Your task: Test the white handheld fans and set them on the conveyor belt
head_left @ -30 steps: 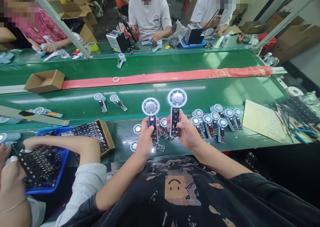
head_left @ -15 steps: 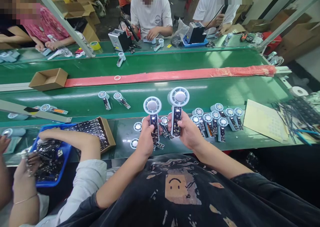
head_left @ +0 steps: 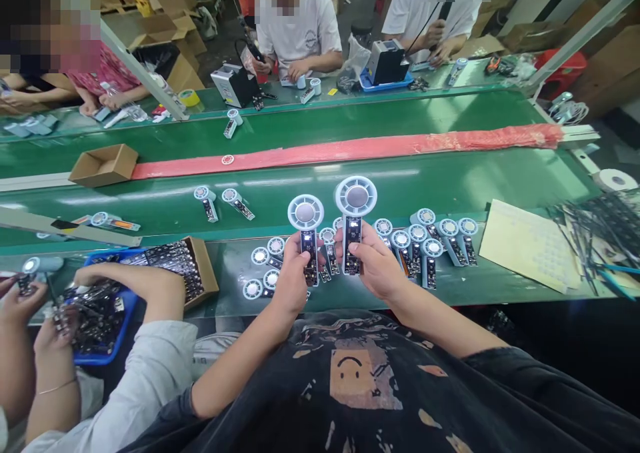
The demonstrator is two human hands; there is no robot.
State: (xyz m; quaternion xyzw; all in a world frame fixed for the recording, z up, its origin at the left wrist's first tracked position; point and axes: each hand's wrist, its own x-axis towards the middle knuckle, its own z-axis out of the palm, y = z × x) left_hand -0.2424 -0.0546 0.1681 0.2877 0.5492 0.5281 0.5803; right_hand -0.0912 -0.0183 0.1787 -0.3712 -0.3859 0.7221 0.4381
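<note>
My left hand is closed round the handle of a light-blue handheld fan, its round grille up and a bare circuit board facing me. In my right hand is a second handheld fan, gripped the same way and held slightly higher. A small white light shows on each board. The two fans are side by side, apart, over the bench edge. Behind and beside my hands lie several similar fans, a group to the right and a few to the left, boards exposed.
To the left, a co-worker's arms reach over a blue tray of dark parts, beside a carton of circuit boards. A green conveyor runs beyond the bench. Yellowish paper and black strips lie right. People sit opposite.
The camera view has shifted slightly, moving the bench fans leftward in the picture. Both my hands keep their grip on the two fans, which have barely moved.
</note>
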